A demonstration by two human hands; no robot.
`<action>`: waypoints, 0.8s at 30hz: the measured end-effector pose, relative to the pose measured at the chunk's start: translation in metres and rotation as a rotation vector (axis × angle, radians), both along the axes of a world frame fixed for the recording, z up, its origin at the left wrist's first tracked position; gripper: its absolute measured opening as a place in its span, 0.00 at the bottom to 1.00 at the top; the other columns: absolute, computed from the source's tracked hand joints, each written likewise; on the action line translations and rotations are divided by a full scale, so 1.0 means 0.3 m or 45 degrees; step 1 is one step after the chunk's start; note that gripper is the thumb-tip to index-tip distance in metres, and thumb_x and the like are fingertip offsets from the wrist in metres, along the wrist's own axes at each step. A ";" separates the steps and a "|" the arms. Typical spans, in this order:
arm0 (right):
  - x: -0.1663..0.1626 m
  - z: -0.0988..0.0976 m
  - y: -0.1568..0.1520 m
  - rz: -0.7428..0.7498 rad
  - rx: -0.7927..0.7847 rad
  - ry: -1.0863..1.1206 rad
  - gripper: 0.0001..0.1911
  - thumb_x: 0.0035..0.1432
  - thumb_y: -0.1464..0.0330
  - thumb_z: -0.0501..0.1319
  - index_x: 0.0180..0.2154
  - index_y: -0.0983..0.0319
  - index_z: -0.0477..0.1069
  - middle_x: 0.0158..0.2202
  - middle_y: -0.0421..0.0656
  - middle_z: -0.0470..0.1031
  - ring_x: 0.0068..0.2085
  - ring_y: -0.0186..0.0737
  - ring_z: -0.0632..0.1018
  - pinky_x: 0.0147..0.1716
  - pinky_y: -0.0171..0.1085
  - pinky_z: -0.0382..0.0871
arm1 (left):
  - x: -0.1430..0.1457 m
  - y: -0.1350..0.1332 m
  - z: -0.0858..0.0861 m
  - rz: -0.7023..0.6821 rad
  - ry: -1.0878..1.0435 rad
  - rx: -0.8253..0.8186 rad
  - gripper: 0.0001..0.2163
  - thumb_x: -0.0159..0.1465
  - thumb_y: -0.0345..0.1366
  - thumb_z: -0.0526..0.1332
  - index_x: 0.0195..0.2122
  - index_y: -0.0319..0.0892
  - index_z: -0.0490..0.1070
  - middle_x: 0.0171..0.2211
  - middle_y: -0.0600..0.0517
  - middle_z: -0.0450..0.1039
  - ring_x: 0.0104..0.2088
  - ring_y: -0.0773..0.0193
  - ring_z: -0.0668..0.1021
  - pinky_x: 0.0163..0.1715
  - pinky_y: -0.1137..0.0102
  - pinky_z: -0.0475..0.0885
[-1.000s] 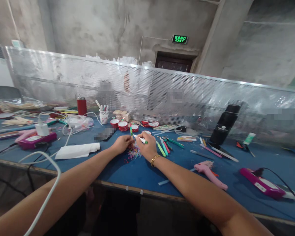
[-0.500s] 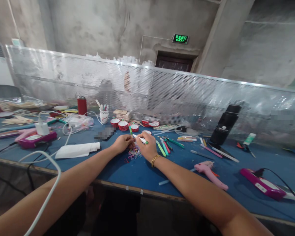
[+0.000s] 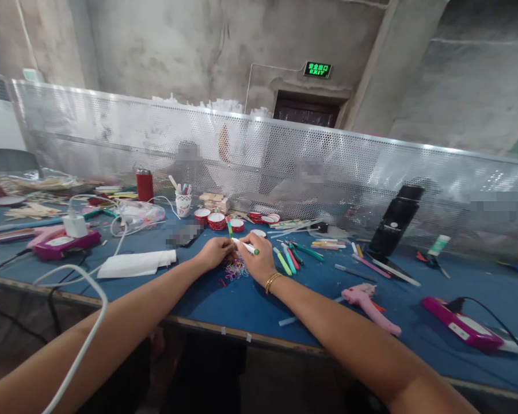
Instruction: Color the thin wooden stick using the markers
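My left hand (image 3: 216, 252) is closed on a thin flat stick (image 3: 229, 226) with green and red colouring, which stands up above the fingertips. My right hand (image 3: 259, 257) grips a white marker (image 3: 247, 247) with a green end, held like a pen. The marker's tip meets the stick near my left fingers; the exact contact is too small to make out. Beneath both hands lies a pile of small multicoloured rubber bands (image 3: 236, 269) on the blue tabletop. Several green, teal and pink markers (image 3: 288, 260) lie just right of my right hand.
Red-and-white round tins (image 3: 216, 221) and a cup of pens (image 3: 183, 204) stand behind. At right are a pink glue gun (image 3: 371, 307), a purple power strip (image 3: 461, 323) and a black bottle (image 3: 395, 221). Folded white paper (image 3: 136, 264) and a white cable (image 3: 90, 336) lie left.
Both hands stay nearly in place, with the stick and marker still held. The marker has shifted very slightly against the stick.
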State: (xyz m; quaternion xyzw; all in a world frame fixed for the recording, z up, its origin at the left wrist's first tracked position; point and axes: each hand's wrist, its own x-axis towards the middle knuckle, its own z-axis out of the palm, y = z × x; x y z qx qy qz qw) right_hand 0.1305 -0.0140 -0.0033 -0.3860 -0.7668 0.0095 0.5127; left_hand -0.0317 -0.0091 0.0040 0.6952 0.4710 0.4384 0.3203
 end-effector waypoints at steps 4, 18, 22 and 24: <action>0.003 0.001 0.006 -0.024 -0.002 0.014 0.07 0.60 0.64 0.59 0.31 0.58 0.70 0.31 0.39 0.75 0.37 0.39 0.74 0.42 0.37 0.61 | -0.003 0.008 -0.008 -0.027 -0.013 0.000 0.15 0.57 0.44 0.62 0.21 0.39 0.69 0.18 0.55 0.72 0.19 0.70 0.70 0.21 0.76 0.66; 0.001 0.001 0.001 -0.030 0.001 0.005 0.07 0.61 0.64 0.58 0.31 0.58 0.71 0.31 0.40 0.74 0.38 0.39 0.73 0.43 0.37 0.61 | -0.002 0.004 -0.003 -0.013 -0.006 -0.004 0.14 0.57 0.44 0.62 0.22 0.38 0.72 0.18 0.54 0.73 0.20 0.70 0.71 0.21 0.76 0.65; 0.003 0.001 0.003 -0.034 0.005 0.029 0.07 0.61 0.63 0.59 0.31 0.58 0.70 0.31 0.40 0.74 0.37 0.39 0.73 0.42 0.37 0.61 | -0.002 -0.002 0.002 0.006 0.028 -0.019 0.14 0.58 0.43 0.62 0.22 0.37 0.72 0.18 0.54 0.73 0.20 0.69 0.71 0.21 0.75 0.65; 0.002 0.001 0.001 -0.015 0.001 0.021 0.07 0.61 0.63 0.59 0.31 0.58 0.70 0.31 0.40 0.74 0.37 0.39 0.73 0.42 0.37 0.61 | -0.002 -0.003 0.002 0.029 0.043 -0.023 0.14 0.58 0.42 0.61 0.22 0.38 0.72 0.18 0.54 0.72 0.19 0.69 0.71 0.21 0.75 0.65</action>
